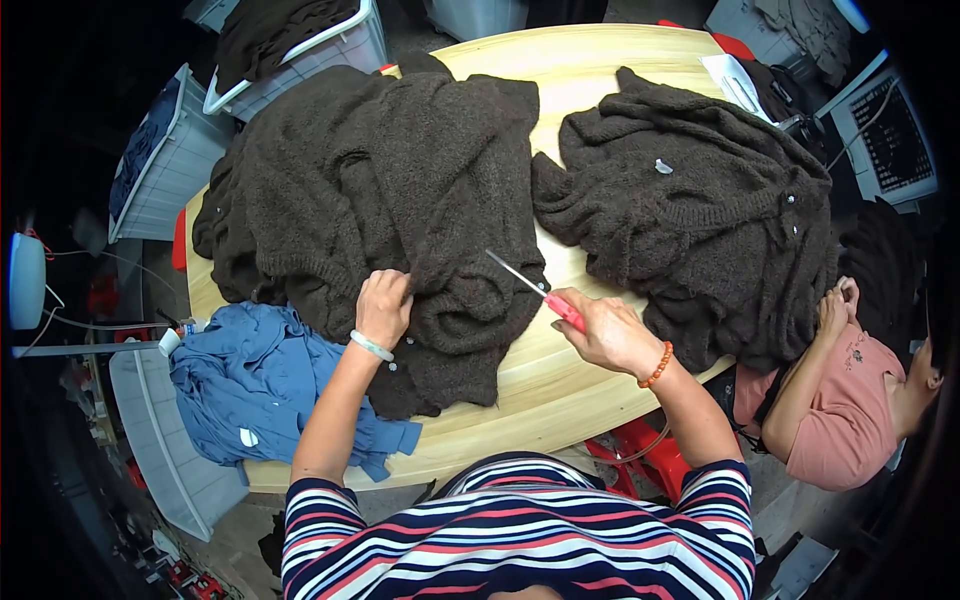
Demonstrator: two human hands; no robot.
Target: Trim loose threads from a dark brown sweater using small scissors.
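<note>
A dark brown knit sweater (330, 190) lies bunched with other brown knitwear across the left half of the table. My left hand (383, 310) is closed on a fold at its near side, fingers curled and partly hidden. Close by, my right hand (612, 335) grips a red-handled tool (565, 311) with a thin, straight metal tip. That tip points up and left, over or against the brown knit; I cannot tell if it touches. Small shiny buttons (392, 367) show on the fabric near my left wrist.
A second brown knit heap (700, 210) covers the table's right side, with a co-worker in a pink shirt (850, 405) beside it. Blue garments (255, 375) hang over the near left edge of the wooden table (520, 425). Plastic bins (165, 150) stand beyond.
</note>
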